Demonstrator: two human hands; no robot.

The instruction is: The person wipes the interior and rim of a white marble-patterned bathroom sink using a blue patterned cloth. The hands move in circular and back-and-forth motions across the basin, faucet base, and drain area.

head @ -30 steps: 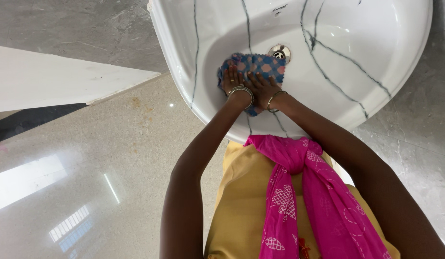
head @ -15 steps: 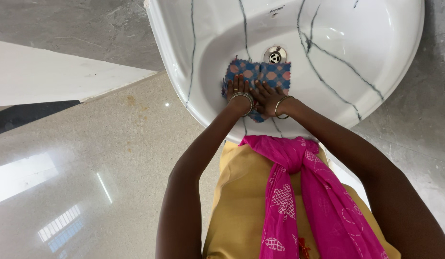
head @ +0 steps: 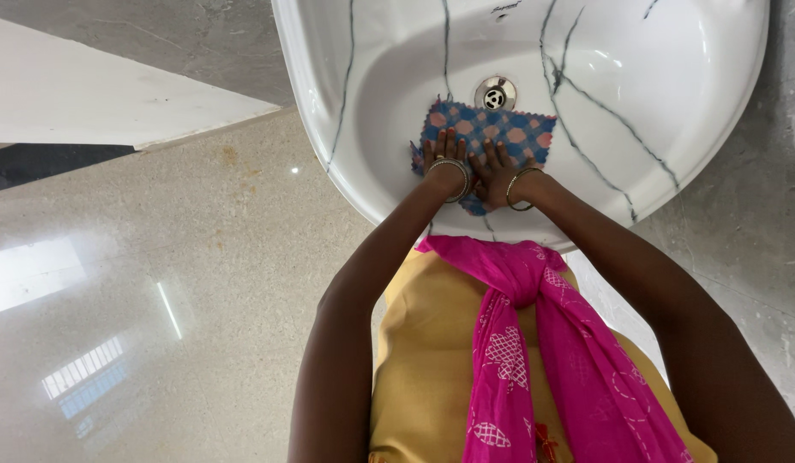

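Left hand (head: 443,159) flat on cloth (head: 500,129), fingers together, palm down, nothing gripped. Right hand (head: 493,174) just beside, also flat and open, fingers slightly spread, pressing on same cloth. Wrists nearly touching, bangles (head: 453,168) on both.

Cloth: small, roughly square, chequered in blue and pale orange-pink, edges frayed or pinked. Spread nearly flat against inner wall of basin (head: 672,103), far edge reaching past fingertips, near edge tucked under palms, one blue corner poking out below wrists. Right corner lifted a little toward basin's slope. Wet or dry: cannot tell.

Beyond fingertips, just past cloth's far edge: drain (head: 495,94), metal, round, uncovered, close to cloth but not touching as far as visible.

Basin white, glossy, crossed by dark thin lines like cracks or veining, running from rim down toward drain. To left of hands, basin's rim; past it, polished stone floor (head: 157,283) with light reflections. Below wrists, toward body: pink scarf (head: 534,334) with white pattern, knotted over yellow garment (head: 423,360).
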